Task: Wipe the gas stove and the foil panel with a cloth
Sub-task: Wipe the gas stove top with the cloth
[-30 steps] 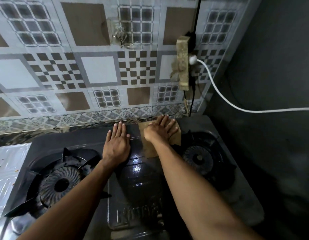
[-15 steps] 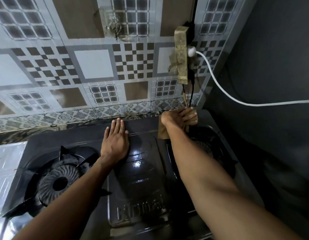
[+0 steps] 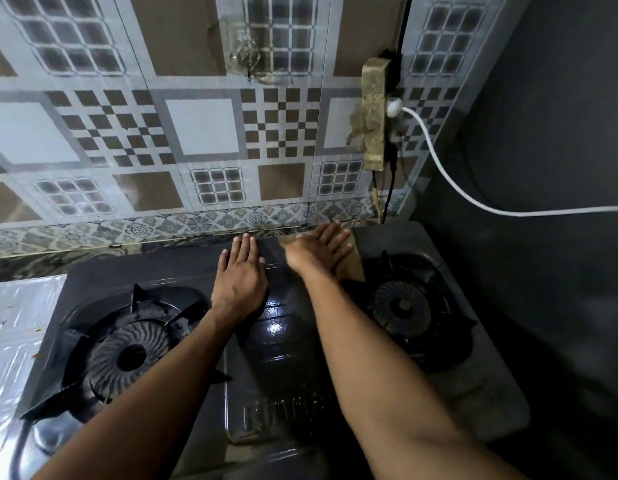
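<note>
- Foil panel (image 3: 16, 341), lower left of the frame: a shiny sheet lying just beside the stove, with small brown specks on it. No hand or cloth is near it, so by my judgement this half of the task is not yet started.
- Gas stove (image 3: 134, 268), lower centre: a dark two-burner top. The left burner (image 3: 127, 355) and its pan support show no cloth on or near them.
- Left hand (image 3: 240, 275), centre of the frame: laid flat and open on the stove top between the burners, fingers together, grasping nothing. Its position matches both earlier pictures; it appears to serve as a brace.
- Right hand (image 3: 319, 252), just right of centre: spread flat, palm down, pressing the cloth against the back edge of the stove. Half a second ago it was further right, at the back corner beside the right burner; it has now swept back leftward and sits close to the left hand.
- Cloth (image 3: 352, 265): tan, mostly hidden under the right hand, with one flap showing toward the right burner (image 3: 402, 306).
- Judgement: the side-to-side stroke covers only the rear strip. The burner surrounds and front remain to be wiped.
- The wall socket strip (image 3: 375, 112) and white cable (image 3: 473, 199), upper right, are well apart from the hands.
</note>
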